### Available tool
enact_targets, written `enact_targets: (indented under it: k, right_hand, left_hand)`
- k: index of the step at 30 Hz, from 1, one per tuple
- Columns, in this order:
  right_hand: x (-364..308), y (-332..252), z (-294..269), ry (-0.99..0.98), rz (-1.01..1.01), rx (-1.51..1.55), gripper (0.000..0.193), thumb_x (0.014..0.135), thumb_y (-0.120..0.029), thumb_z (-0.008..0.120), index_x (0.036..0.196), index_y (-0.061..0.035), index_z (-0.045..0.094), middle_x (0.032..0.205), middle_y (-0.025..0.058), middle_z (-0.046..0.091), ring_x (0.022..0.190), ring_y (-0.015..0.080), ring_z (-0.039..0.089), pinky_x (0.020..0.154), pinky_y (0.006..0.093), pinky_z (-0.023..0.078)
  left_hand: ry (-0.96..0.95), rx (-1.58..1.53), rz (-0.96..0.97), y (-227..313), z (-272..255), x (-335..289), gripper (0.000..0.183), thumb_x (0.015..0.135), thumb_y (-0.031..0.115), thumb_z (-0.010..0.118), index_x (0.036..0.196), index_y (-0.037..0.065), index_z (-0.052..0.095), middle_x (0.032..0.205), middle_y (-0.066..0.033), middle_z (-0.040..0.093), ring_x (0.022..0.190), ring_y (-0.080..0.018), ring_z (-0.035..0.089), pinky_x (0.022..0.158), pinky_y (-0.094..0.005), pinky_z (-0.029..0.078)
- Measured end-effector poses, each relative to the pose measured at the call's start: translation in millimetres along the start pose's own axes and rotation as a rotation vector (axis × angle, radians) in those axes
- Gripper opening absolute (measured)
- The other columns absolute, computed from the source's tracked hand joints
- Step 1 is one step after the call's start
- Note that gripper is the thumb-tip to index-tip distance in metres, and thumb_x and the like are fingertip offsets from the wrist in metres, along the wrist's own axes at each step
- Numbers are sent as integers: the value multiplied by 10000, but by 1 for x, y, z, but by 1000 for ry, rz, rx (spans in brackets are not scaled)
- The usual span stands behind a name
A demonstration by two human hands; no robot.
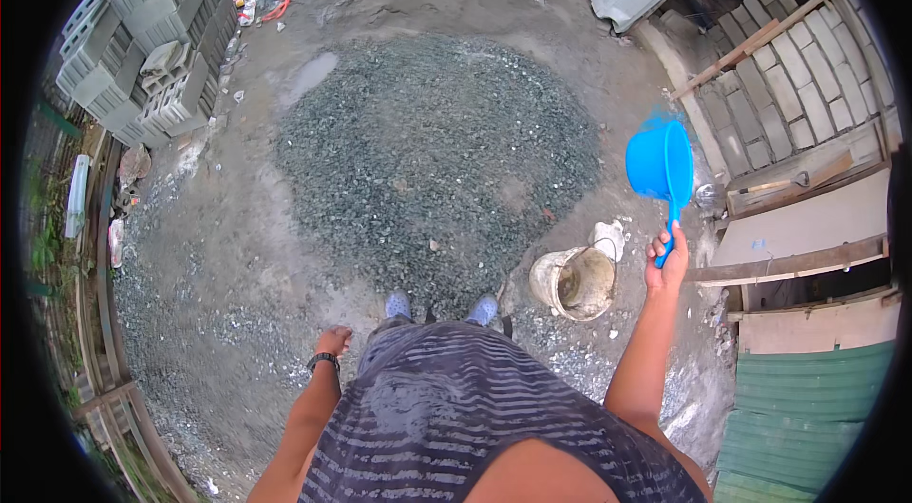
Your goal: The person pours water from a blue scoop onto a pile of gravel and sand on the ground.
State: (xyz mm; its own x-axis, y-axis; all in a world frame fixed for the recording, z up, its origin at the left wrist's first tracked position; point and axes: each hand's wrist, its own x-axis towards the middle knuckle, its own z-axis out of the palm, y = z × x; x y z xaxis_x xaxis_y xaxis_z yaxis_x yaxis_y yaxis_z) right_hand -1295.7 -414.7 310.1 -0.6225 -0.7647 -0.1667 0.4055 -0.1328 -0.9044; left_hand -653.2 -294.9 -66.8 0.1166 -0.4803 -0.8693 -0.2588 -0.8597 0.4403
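Blue dipper point(650, 161) in the grasping right hand point(668, 261), bucket point(543, 283) nearby, gravel point(427, 151) ahead; left hand point(333, 341) low, grip unclear.

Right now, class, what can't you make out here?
All in the head view:
Palm of the left hand: turned away.
Contents, if any, of the bright blue round plastic dipper: hidden by its wall.
Heels of the pale blue shoes: hidden by dark striped clothing.
Part of the grey concrete-block stack: beyond the top edge.

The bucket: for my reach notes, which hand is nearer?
Right. The right hand, holding the dipper, is right of the bucket; the left hand is farther off, to its left.
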Motion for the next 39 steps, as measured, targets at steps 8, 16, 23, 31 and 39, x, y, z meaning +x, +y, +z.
enact_targets:
  k: [8,16,23,31,39]
  right_hand:
    - [-169,135,-165,431,388,-368,137,928,-232,609,951,-110,551,675,-17,521,492,85,457,438,269,384]
    - [-299,201,-285,642,562,-954,98,850,-165,606,820,-85,559,645,29,545,487,152,521,383,318,366]
    - [-161,198,-193,491,597,-791,143,843,-137,635,735,-70,568,614,25,528,451,122,452,371,320,333]
    - [14,85,1,72,197,-202,132,909,-199,639,912,-93,560,712,0,545,511,83,465,455,267,375]
    - [32,32,54,-114,22,140,158,942,-216,608,1016,-111,516,724,-13,536,528,78,452,504,261,369]
  left_hand:
    - [13,96,235,85,-14,53,369,862,310,686,1075,8,685,872,-96,722,690,-169,673,620,-296,528]
    - [10,59,320,135,-40,62,341,878,265,651,1095,3,685,864,-74,711,716,-151,664,605,-288,521]
    - [-20,166,204,106,-12,40,358,870,272,669,1095,-5,687,857,-79,712,722,-156,673,619,-290,538]
    - [17,9,247,50,-22,25,393,881,290,666,1133,-11,664,843,-103,711,687,-168,669,598,-302,538]
    - [101,-59,57,5,-37,2,306,871,283,687,1074,54,684,751,-48,688,568,-136,620,507,-278,473]
